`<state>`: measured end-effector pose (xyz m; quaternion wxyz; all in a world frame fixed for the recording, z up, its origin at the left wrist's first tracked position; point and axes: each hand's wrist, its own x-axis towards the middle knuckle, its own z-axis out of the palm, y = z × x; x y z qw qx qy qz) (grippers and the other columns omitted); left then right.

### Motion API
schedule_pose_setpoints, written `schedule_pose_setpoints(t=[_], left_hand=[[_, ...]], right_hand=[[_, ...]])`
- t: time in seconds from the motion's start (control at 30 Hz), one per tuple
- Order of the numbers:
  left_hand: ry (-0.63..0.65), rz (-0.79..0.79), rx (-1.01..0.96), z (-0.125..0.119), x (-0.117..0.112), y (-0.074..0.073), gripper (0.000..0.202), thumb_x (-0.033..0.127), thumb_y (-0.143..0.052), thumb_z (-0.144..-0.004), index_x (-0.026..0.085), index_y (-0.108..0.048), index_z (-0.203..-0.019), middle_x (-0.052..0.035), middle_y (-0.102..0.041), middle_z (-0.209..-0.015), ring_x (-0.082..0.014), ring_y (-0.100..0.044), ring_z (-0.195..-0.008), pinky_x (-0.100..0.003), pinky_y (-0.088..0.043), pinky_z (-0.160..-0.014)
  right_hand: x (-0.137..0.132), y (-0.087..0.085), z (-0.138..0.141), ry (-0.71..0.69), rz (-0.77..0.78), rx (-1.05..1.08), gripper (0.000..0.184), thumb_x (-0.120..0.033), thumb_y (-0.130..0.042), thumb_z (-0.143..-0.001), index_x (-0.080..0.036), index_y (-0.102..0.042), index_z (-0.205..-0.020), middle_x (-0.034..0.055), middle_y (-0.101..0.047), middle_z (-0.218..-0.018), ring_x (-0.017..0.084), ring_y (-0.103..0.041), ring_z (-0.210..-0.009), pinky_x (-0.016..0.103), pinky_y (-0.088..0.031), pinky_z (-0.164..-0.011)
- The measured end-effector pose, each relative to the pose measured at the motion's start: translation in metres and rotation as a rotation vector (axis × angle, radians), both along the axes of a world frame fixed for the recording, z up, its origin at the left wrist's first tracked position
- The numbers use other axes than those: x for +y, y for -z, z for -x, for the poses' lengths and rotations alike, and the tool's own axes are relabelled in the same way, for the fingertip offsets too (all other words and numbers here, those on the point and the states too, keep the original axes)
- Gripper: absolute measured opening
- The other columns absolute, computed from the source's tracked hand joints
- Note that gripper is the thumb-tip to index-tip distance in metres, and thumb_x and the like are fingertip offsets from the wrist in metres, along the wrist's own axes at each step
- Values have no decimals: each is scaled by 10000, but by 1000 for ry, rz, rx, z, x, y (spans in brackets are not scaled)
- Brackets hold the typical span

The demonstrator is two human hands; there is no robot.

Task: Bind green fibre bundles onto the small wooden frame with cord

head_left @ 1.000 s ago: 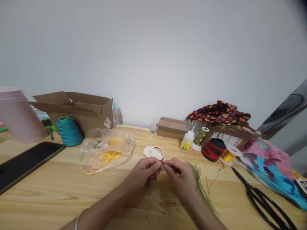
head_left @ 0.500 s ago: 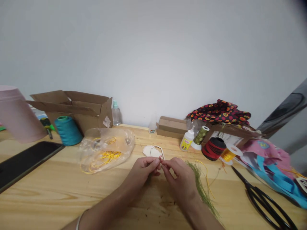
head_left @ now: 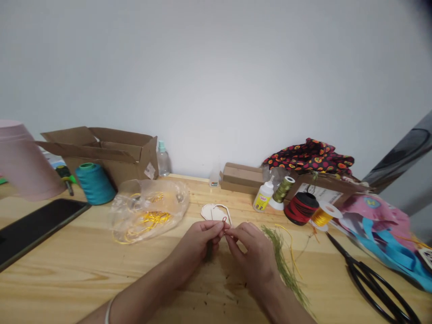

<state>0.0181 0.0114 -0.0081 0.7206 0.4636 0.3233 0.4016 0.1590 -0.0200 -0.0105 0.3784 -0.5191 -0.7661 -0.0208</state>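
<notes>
Head camera: I see the left hand pinching a red cord, whose thin loop points up or away from its fingertips, the right hand close on its right, thumb and finger nearly together, hold unclear.

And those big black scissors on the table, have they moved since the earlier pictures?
No; the black scissors lie as before, their tip pointing to the same spot beside the yellow spool.

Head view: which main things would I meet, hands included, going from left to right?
Pink container, teal thread cone, plastic bag, left hand, red cord, right hand, red-and-black spool, black scissors.
</notes>
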Motion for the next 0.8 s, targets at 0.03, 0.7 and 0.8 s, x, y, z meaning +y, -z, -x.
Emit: schedule_pose_setpoints(t=[0.03, 0.7, 0.8], left_hand=[[9, 15, -28, 0, 1, 0, 214, 327, -575, -692, 116, -613, -679, 19, -445, -577, -86, -309, -527, -197, -251, -516], [17, -325, 484, 1, 3, -1, 297, 380, -432, -757, 142, -539, -615, 77, -309, -473, -81, -265, -456, -208, -192, -437], [35, -355, 529, 1, 2, 0, 280, 344, -427, -759, 131, -580, -660, 69, -336, -494, -84, -282, -473, -203, -213, -449]], right_hand=[[0, 0, 0, 0, 11, 15, 125, -176, -510, -753, -204, -628, -723, 14, -592, -613, 141, -514, -603, 224, -369, -534], [2, -4, -3, 5, 2, 52, 128, -202, -496, -770, -204, -619, -734, 24, -586, -682, 150, -512, -677, 238, -383, -583], [1, -8, -5, -17, -22, 21, 146, -200, -485, -782, -211, -625, -743, 23, -579, -694, 142, -504, -676, 226, -372, -569]])
